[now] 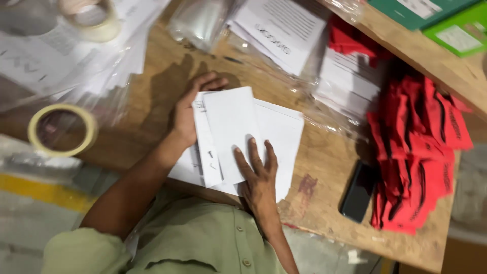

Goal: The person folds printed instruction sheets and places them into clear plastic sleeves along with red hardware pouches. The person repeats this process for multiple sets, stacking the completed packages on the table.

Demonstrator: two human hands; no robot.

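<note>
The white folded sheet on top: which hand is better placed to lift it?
Probably the left hand: its fingers curl around the folded sheet at the far edge. The right hand lies flat, pressing it down.

My fingers press matt white paper sheets (231,129) on the rough, scuffed wooden table (324,157); nearby, glossy clear plastic bags (203,20) and red cloth (421,152).
</note>
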